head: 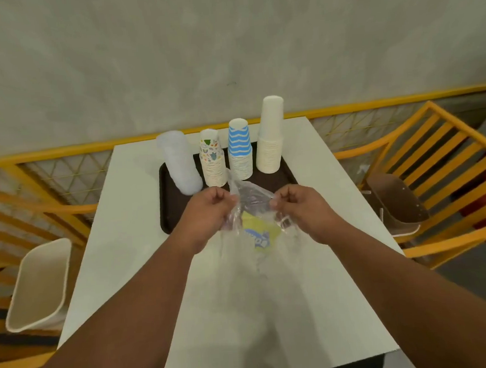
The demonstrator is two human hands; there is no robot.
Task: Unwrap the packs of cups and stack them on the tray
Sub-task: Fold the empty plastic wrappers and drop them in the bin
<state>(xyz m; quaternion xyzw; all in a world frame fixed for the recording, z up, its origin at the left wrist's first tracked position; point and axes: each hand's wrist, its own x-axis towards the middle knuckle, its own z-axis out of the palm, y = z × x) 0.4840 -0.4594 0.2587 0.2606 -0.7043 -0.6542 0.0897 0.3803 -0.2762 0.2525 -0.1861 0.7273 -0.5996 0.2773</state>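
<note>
Now I have the clear wrapper (248, 209) pinched at its top edge on both sides, left hand (209, 212) and right hand (301, 208) each curled onto the film, just over the near rim of the tray (165, 206). It looks emptied, only a yellow label (261, 234) showing inside, so I judge the job is to gather it without brushing the four stacks (241, 152) standing inverted on the tray behind. Best to draw it toward me, low and slow. Both forearms reach forward, wrists level, knuckles up.
</note>
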